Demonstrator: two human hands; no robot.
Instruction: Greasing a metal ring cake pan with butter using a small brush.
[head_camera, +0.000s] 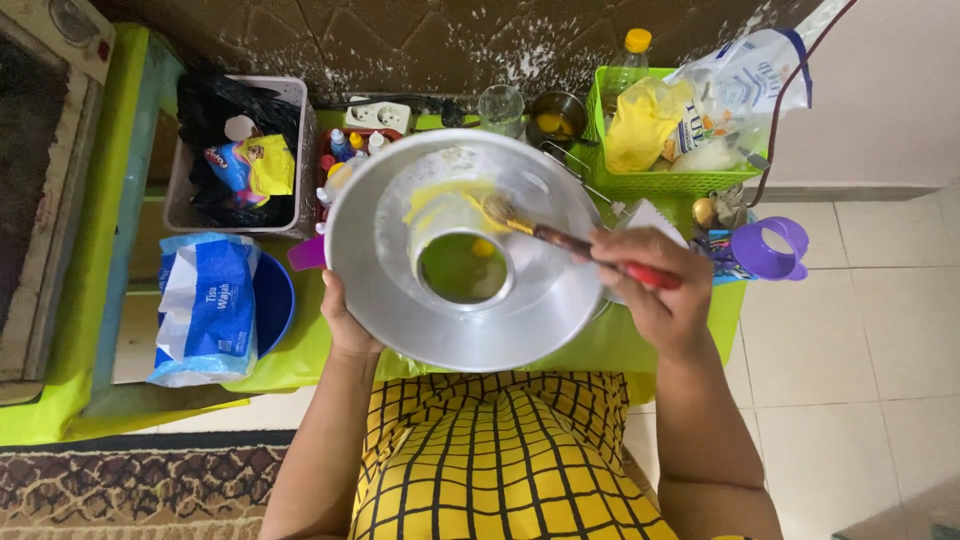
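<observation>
At the bottom of the frame is the person's yellow dress (500, 460) with black lines, closest to the camera. Just above it, in the middle of the frame, is a big round silver cake pan (465, 250) with a hole in its middle. The pan is tipped up toward the camera over the green table (100, 200). The left hand (345, 320) holds the pan's lower left rim, fingers hidden behind it. The right hand (650, 285) is closed around a brush (570, 242) with a red handle. The brush tip touches the inside of the pan near the top, where there is a yellow smear.

At the left of the frame, a blue and white bag (205, 305) lies on a blue bowl (275, 300). Above it, at the upper left, is a grey basket (180, 190) with black bags inside. At the upper right is a green basket (660, 180) with a yellow cloth and plastic bags. Below that, at the right, is a purple cup (770, 248). Behind the pan, at the top, are a clear glass (500, 105) and a small metal bowl (557, 115).
</observation>
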